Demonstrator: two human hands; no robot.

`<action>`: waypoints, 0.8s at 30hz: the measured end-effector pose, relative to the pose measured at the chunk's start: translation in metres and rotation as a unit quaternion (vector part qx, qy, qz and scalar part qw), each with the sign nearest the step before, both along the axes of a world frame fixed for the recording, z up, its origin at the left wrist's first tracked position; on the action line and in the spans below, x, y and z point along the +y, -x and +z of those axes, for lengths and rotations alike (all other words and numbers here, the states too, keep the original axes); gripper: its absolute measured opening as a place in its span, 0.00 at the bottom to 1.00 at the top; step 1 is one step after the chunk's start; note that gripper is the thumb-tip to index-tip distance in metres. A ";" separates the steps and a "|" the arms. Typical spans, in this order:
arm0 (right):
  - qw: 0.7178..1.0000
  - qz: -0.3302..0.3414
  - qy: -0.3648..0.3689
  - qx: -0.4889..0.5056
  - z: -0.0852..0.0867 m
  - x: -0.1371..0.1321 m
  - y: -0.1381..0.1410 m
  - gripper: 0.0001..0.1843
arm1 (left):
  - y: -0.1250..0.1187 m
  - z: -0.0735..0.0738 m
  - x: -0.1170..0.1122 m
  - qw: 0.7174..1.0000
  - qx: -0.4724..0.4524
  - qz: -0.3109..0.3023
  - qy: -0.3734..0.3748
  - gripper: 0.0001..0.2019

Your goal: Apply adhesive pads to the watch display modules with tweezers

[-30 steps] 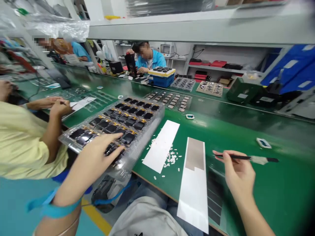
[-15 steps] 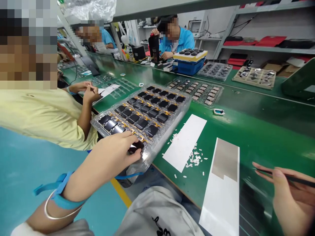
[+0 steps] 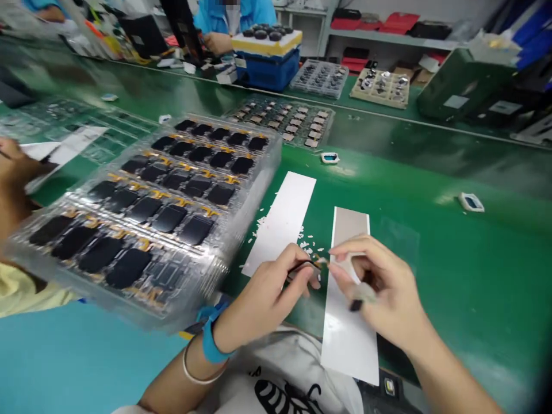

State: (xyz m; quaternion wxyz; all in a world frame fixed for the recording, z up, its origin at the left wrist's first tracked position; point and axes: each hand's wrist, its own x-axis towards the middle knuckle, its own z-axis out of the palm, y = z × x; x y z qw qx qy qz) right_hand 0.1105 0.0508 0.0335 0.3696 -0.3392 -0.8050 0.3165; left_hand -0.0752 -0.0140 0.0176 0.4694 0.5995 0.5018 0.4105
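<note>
My left hand (image 3: pixel 269 293), with a blue strap at the wrist, pinches a small black screen part (image 3: pixel 302 267) with an orange flex tail above the green table's front edge. My right hand (image 3: pixel 379 290) meets it from the right, fingertips pinched at the part's tail, and a thin black tool (image 3: pixel 360 299) lies across its fingers. Both hands hover over a long white strip (image 3: pixel 349 339) with a grey upper end. To the left a clear tray stack (image 3: pixel 233 230) holds rows of black screen parts, one near pocket empty.
A second white strip (image 3: pixel 282 221) with white scraps lies between tray and hands. Small framed parts (image 3: pixel 471 202) lie on the green belt. More trays (image 3: pixel 284 118), a blue bin (image 3: pixel 267 63) and a green box (image 3: pixel 457 83) stand behind. A co-worker's arm (image 3: pixel 12 167) is at the left.
My left hand lifted a screen part out of the tray and brought it right, in front of me. My right hand moved in from the right to meet it.
</note>
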 end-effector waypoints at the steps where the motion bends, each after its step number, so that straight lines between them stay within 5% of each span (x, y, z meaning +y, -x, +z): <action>1: 1.000 -0.001 -0.023 -0.008 -0.001 0.000 0.006 0.06 | 0.000 -0.006 0.005 1.000 -0.019 -0.002 -0.002 0.06; 7: 0.978 -0.022 -0.195 -0.071 -0.021 0.002 0.014 0.06 | 0.005 -0.023 0.014 0.997 -0.073 -0.001 0.020 0.07; 17: 0.954 -0.038 -0.268 -0.127 -0.037 -0.004 0.016 0.12 | 0.006 -0.029 0.012 0.999 -0.021 0.040 -0.010 0.05; 24: 0.943 -0.088 -0.278 -0.161 -0.035 -0.006 0.026 0.07 | 0.006 -0.028 0.011 0.998 -0.018 0.062 0.000 0.05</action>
